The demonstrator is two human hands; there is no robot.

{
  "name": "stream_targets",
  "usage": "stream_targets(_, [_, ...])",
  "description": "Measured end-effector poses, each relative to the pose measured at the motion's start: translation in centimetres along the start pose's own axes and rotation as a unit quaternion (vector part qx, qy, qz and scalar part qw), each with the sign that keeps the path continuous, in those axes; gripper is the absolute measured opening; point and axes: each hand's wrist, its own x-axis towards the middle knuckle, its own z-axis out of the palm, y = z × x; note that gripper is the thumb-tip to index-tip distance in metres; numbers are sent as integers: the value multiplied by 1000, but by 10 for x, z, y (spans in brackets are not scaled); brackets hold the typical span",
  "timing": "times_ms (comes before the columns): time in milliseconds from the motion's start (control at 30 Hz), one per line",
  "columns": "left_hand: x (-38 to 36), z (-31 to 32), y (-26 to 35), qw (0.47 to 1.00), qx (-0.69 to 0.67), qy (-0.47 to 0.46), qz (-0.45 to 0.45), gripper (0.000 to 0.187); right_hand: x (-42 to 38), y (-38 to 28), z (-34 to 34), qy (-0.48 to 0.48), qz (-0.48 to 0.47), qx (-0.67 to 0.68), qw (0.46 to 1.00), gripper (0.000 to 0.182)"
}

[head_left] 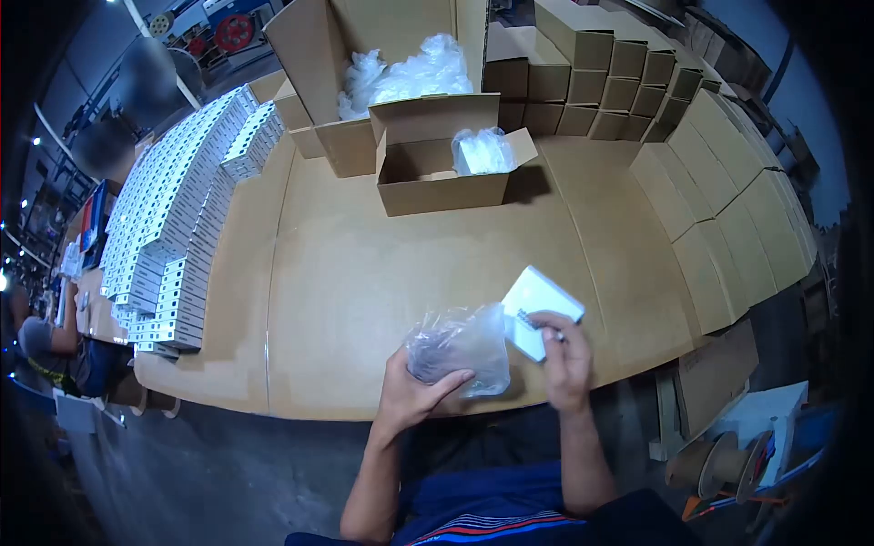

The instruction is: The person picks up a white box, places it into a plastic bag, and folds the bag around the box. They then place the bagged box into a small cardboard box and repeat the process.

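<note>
My left hand [411,391] is closed round a clear plastic bag [469,350] with something greyish inside, above the front of the cardboard-covered table. To its right my right hand [566,359] pinches a flat white box [539,305], its fingers over the lower right side. The bag's right edge is close to the white box; whether they touch is hard to tell. Farther back stands an open cardboard box [443,196] with its flaps up, and a plastic-wrapped bundle [483,152] lies at its right end.
A large carton [309,68] holding plastic bags [410,73] stands behind. White boxes [177,214] are stacked at left, brown cartons [724,205] at right and back right. People sit beyond the left side; cable spools [715,466] lie at lower right.
</note>
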Motion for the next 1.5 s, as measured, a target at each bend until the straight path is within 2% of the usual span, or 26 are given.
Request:
stream_targets(67, [-3, 1, 3, 999, 27, -3, 34, 48, 21, -17, -3, 59, -55, 86, 993, 37])
stream_targets(167, [-5, 0, -2, 995, 82, -20, 62, 44, 50, -34, -12, 27, -201, 101, 974, 51])
stream_targets(300, [-4, 2, -2, 990, 126, -28, 61, 46, 65, -55, -17, -99, -216, 102, 966, 50])
stream_targets(333, [-5, 2, 0, 989, 131, -31, 57, 45, 70, -58, -13, -131, -240, 118, 954, 48])
stream_targets(500, [-5, 2, 5, 989, 137, -30, 51, 43, 89, -67, -8, -261, -216, 84, 937, 31])
stream_targets(633, [-3, 3, 1, 988, 138, -8, 69, 44, 93, -73, -9, -296, -185, 80, 934, 31])
stream_targets(833, [-2, 9, 2, 990, 120, 21, 69, 47, 102, -76, 5, -325, -256, 11, 910, 25])
stream_targets(933, [-3, 9, -1, 991, 123, 17, 53, 51, 94, -73, 17, -313, -190, 64, 928, 25])
stream_targets(967, [-3, 8, -3, 992, 118, 14, 45, 52, 92, -79, 18, -304, -180, 24, 935, 28])
stream_targets(1100, [-2, 7, -5, 991, 123, 22, 53, 55, 87, -67, 23, -262, -151, 30, 953, 27])
stream_targets(1200, [-2, 5, -5, 996, 84, 20, 33, 57, 84, -64, 24, -244, -92, 65, 963, 26])
stream_targets(1400, [-4, 7, -11, 999, -26, 32, 15, 56, 83, -44, 29, -162, -43, 38, 985, 21])
stream_targets(1433, [-6, 6, -17, 998, -50, 26, 17, 45, 83, -40, 30, -141, -38, 27, 989, 19])
stream_targets(1500, [-5, 7, -33, 984, -175, 43, 2, 41, 79, -27, 32, -127, 11, 46, 991, 17])
